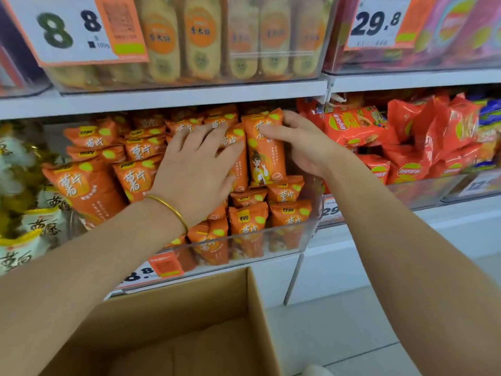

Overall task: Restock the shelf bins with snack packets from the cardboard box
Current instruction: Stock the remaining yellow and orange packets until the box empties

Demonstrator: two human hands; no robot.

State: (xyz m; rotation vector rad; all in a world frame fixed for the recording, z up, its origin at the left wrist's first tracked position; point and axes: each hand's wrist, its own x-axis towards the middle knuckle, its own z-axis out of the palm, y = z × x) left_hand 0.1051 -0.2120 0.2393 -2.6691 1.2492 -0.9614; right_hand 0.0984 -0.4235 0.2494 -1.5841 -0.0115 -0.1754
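Note:
A clear plastic bin (303, 237) on the middle shelf is piled with several orange snack packets (89, 183). My left hand (198, 169), a gold bangle on its wrist, lies flat with spread fingers on the packets in the middle of the pile. My right hand (301, 145) curls around the top and right side of an upright orange packet (267, 156) at the bin's right end. Below the bin stands the open cardboard box (260, 308); what shows of its inside is bare cardboard.
Right of the bin sits another bin of red chip bags (406, 139). White and yellow packets (29, 221) fill the bin at the left. The upper shelf (189, 97) carries bins of cracker packs (200, 39) with price tags (67, 31). Pale floor (339, 335) shows at the lower right.

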